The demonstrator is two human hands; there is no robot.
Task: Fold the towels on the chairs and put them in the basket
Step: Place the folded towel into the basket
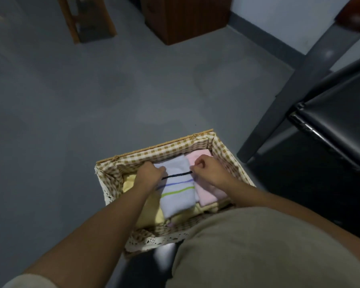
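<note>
- left hand [150, 173] curls its fingers over the left edge of the striped white towel [178, 196]; right hand [206, 169] pinches the right edge, knuckles up.
- both forearms reach down into the basket [154, 149].
- the towel lies inside it, between a yellow towel [148, 213] and a pink towel [208, 192].

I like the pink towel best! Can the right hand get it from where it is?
Probably yes. The right hand is right above the pink towel in the basket, with nothing else lying on it. Its fingers seem to pinch the striped towel, so it would have to let go first.
</note>
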